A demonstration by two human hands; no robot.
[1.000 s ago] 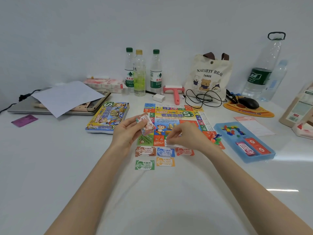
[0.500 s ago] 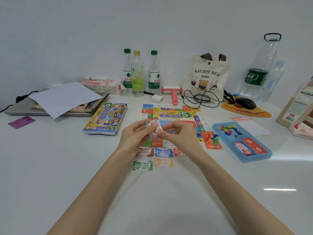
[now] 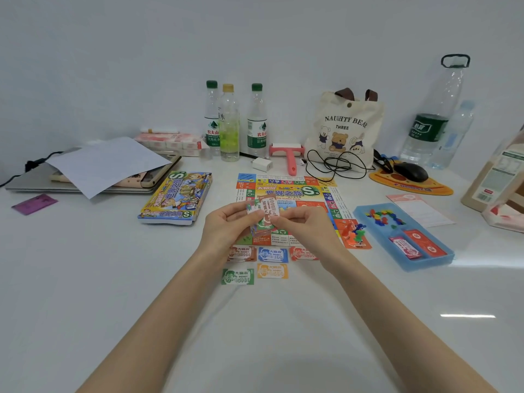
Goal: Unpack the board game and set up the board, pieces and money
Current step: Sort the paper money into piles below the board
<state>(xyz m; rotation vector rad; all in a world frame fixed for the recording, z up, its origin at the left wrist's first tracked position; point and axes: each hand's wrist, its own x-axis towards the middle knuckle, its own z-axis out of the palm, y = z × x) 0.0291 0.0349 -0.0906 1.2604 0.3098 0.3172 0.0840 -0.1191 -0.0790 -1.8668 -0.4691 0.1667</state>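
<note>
Nearest, sorted money piles (image 3: 237, 276) just beside the board's near edge; above them, left hand (image 3: 226, 226) curled round a wad of notes (image 3: 265, 211), right hand (image 3: 304, 222) pinching its top sheet over the board (image 3: 289, 192); likely fault: thin notes cling, so two peel off together and land in one pile.

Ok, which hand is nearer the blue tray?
Right. The right hand is over the board, left of the blue tray; the left hand is farther left, nearer the game box. Both pinch the banknotes.
</note>
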